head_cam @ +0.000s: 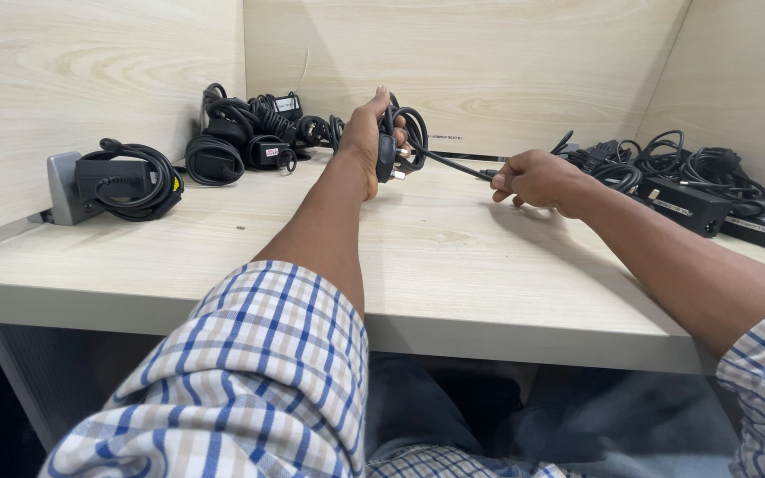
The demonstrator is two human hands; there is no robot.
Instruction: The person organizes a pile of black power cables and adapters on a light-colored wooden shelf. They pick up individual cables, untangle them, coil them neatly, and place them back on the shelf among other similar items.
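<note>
Mid-coiling: left hand (pixel 367 142) is gripping the coiled cable (pixel 411 133) at upper centre; right hand (pixel 537 180) is pinching its loose end taut, ready for another loop.

Pale matt wood-grain desk (pixel 453 257), black rubbery cable (pixel 453 164), matt black plastic adapters (pixel 683 204), checked cloth sleeve (pixel 250 389)

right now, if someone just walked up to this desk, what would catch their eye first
First, the two bare arms reaching over the pale wooden desk: the left hand grips a coiled black cable with a plug, and the right hand pulls a strand of that cable taut. Next, the black power adapters with wound cords: one pile at the back left, another at the right, and a single wrapped adapter at the far left.
</note>
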